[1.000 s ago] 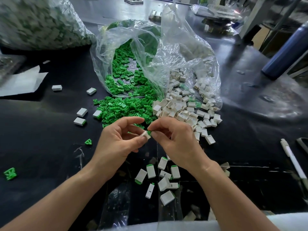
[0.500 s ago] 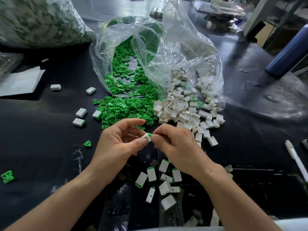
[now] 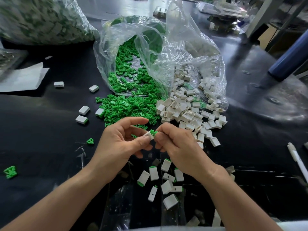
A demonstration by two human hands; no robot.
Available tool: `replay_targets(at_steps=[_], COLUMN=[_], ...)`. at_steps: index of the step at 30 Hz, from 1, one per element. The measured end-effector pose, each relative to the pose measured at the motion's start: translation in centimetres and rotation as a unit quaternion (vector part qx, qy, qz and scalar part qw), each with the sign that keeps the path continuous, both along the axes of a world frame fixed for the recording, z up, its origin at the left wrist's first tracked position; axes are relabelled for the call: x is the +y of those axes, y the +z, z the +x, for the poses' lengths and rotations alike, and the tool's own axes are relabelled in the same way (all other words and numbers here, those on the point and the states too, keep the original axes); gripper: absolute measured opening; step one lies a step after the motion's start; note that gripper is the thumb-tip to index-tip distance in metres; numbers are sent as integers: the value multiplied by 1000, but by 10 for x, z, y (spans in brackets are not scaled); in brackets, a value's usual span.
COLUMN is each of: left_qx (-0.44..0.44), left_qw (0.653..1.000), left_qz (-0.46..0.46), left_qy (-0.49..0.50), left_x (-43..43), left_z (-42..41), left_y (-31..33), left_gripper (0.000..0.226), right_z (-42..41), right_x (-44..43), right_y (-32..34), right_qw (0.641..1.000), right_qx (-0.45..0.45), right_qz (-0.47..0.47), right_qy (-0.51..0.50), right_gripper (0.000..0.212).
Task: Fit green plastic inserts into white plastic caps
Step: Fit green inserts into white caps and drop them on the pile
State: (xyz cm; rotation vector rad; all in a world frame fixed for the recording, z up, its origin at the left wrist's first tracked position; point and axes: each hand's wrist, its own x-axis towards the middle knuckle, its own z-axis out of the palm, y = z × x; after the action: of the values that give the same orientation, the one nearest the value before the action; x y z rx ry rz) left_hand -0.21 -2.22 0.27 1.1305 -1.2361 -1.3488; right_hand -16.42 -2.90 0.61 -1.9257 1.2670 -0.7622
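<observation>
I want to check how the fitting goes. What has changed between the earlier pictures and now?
Very little. The right hand still pinches the green insert at the white cap, and more green shows now than before. The left hand holds the cap as it did. The pile of green inserts, the pile of white caps and the finished pieces have not moved.

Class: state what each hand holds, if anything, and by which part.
The left hand pinches a white cap, thumb on its left end. The right hand pinches a green insert by its right end, at the cap.
</observation>
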Motion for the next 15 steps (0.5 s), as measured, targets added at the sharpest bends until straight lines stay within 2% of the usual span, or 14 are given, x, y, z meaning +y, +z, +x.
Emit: replay_targets(at_steps=[3, 8, 15], left_qx=[-11, -14, 12], left_qw=[1000, 1000, 1000], left_qz=[0, -1, -18], left_qy=[-4, -20, -16], left_x=[-1, 0, -1], left_z=[1, 0, 1], left_y=[0, 2, 5], left_gripper=[36, 35, 36], right_z=[-3, -6, 7], right_x=[0, 1, 7], right_y=[2, 5, 2], right_qw=[996, 990, 1000], right_qx=[59, 98, 1], right_qz=[-52, -85, -10], right_qy=[34, 61, -1], right_gripper=[17, 21, 24])
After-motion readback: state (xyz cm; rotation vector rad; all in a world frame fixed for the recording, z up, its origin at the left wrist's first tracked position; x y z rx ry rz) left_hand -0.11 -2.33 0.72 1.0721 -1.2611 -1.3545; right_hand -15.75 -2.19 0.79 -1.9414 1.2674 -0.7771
